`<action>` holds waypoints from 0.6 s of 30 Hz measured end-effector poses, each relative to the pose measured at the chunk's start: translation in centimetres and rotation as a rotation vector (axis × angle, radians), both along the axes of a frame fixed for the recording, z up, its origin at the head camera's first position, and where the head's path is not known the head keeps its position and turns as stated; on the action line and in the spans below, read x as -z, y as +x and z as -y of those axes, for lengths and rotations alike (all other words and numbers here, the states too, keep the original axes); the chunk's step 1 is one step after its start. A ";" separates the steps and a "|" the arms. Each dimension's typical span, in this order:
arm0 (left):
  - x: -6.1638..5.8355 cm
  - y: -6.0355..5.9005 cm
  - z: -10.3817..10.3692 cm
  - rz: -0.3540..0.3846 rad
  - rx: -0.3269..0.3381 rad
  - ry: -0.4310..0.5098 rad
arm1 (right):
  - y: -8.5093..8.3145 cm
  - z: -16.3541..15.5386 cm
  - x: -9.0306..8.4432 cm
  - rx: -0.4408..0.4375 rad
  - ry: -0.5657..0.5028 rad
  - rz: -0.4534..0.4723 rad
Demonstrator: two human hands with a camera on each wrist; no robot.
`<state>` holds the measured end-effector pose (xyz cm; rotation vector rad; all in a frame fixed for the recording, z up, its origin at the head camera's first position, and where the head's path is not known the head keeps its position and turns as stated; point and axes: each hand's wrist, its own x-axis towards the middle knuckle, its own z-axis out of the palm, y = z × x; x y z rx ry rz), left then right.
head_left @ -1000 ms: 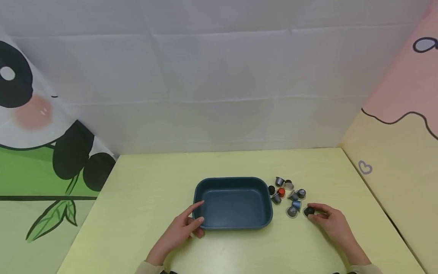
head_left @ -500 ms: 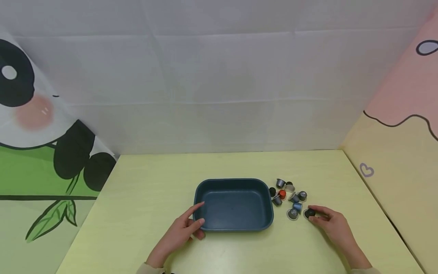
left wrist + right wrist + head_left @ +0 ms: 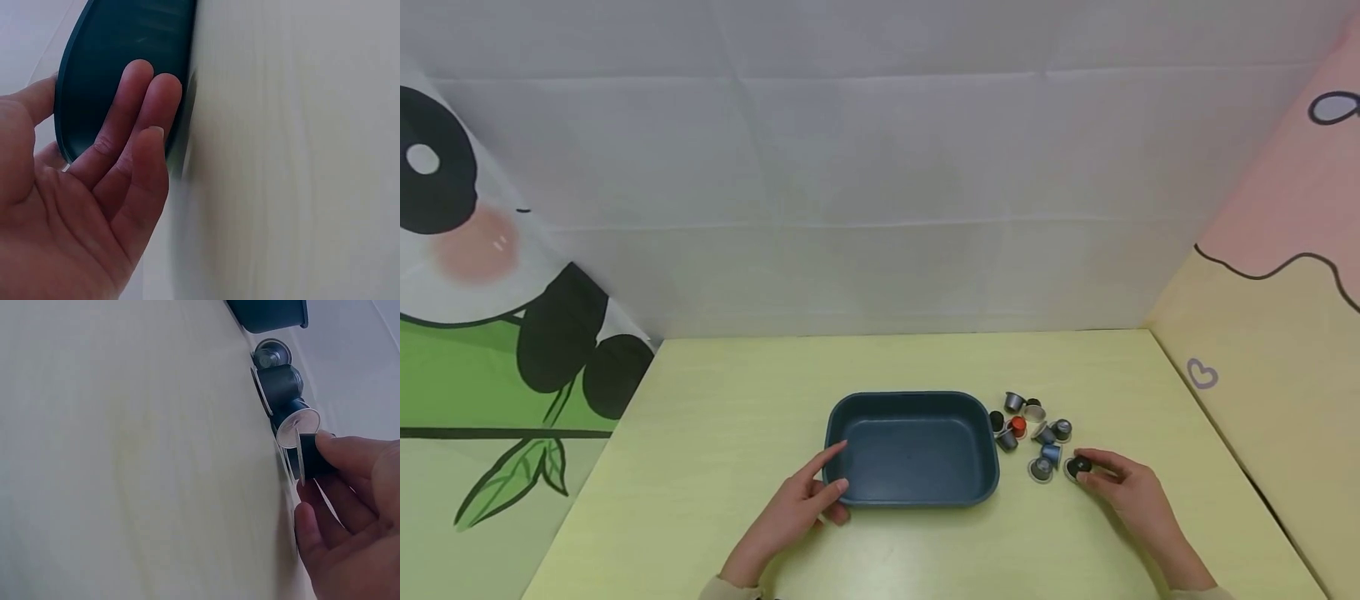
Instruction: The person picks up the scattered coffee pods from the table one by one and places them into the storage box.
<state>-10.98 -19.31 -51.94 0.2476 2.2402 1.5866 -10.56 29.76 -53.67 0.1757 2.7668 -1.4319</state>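
Note:
A dark blue rectangular tray [image 3: 917, 450] lies on the table. My left hand [image 3: 793, 508] holds its near left corner. Thumb and index finger reach over the rim, while the other fingers lie against the outer wall [image 3: 169, 31]. To the tray's right, my right hand [image 3: 1131, 496] pinches a black coffee capsule [image 3: 1079, 465] between thumb and fingers. In the right wrist view that capsule [image 3: 317, 455] has its flat rim facing left. Close by are a blue capsule [image 3: 1051, 453] and a grey capsule [image 3: 1041, 469].
More coffee capsules cluster at the tray's right side, among them a red one [image 3: 1017, 426], a black one [image 3: 997, 420] and a silver one [image 3: 1014, 401]. The pale yellow table [image 3: 730, 400] meets a white sheet [image 3: 880, 208] at the back and a printed panel [image 3: 1247, 375] at right.
The camera view shifts slightly. Both hands stay in place, the left at the tray and the right at the black coffee capsule.

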 end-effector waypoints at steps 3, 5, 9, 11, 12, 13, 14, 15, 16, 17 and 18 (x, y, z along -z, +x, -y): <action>0.0 0.0 0.0 0.002 -0.006 0.000 | -0.1 0.0 -0.1 -0.007 -0.020 -0.017; 0.0 0.1 0.0 0.005 -0.008 0.000 | -0.1 -0.1 -0.3 -0.010 -0.034 -0.030; 0.1 0.0 0.0 0.009 -0.006 -0.007 | 0.0 -0.2 -0.9 -0.018 -0.051 -0.055; 0.2 -0.1 0.0 0.008 -0.003 -0.008 | 0.0 -0.2 -1.3 -0.018 -0.051 -0.069; 0.2 -0.1 0.0 0.007 -0.003 -0.009 | 0.0 -0.2 -1.5 -0.015 -0.050 -0.076; 0.3 -0.1 -0.1 0.006 -0.003 -0.008 | 0.0 -0.2 -1.7 -0.015 -0.045 -0.084; 0.3 -0.1 -0.1 0.005 -0.003 -0.008 | 0.0 -0.2 -1.9 -0.012 -0.042 -0.090; 0.3 -0.1 -0.1 0.005 -0.003 -0.007 | 0.0 -0.2 -2.1 -0.014 -0.034 -0.099; 0.3 -0.1 -0.1 0.004 -0.004 -0.007 | -0.1 -0.2 -2.2 -0.014 -0.036 -0.106; 0.2 -0.1 -0.1 0.004 -0.005 -0.004 | -0.1 -0.1 -2.4 -0.015 -0.037 -0.114; 0.3 -0.1 -0.1 0.004 -0.006 -0.002 | -0.1 -0.1 -2.5 -0.015 -0.037 -0.120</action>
